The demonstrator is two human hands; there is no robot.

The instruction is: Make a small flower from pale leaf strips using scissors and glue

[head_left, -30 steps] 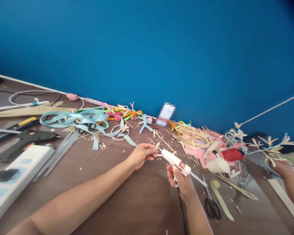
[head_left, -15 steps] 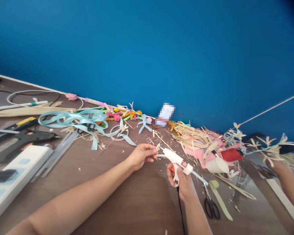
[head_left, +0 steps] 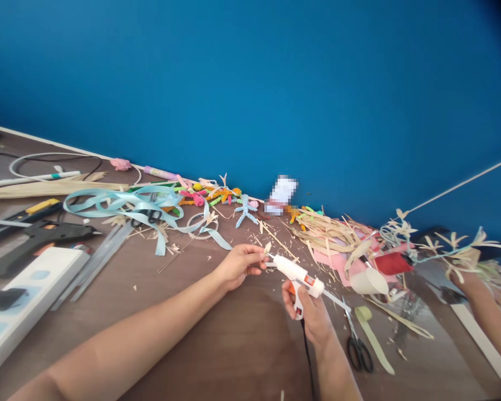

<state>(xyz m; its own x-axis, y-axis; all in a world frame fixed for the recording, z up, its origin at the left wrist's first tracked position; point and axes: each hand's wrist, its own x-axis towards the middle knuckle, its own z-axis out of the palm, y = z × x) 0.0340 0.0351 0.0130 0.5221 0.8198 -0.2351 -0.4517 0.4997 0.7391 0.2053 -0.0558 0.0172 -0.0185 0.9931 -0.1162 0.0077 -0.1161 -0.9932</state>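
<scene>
My left hand (head_left: 244, 266) is closed, pinching a small pale petal-like piece (head_left: 268, 248) between thumb and fingertips. My right hand (head_left: 307, 309) wraps round the handle of a white hot glue gun (head_left: 294, 273), with a glue stick (head_left: 336, 301) sticking out of its rear. The gun's nozzle points left and is at the pale piece; whether they touch I cannot tell. Black-handled scissors (head_left: 359, 351) and a rolled pale green strip (head_left: 373, 340) lie to the right of my right hand.
A white power strip (head_left: 54, 278) and a black glue gun (head_left: 37, 239) lie at the left. Light blue ribbon (head_left: 121, 203) is tangled behind them. Pale strips (head_left: 329, 234) are heaped beside red material (head_left: 394, 263). Another person's hand (head_left: 470, 281) holds pale flower-like pieces at the right.
My right hand has shifted the glue gun slightly left, bringing its nozzle closer to the pale piece. My left hand has barely moved.
</scene>
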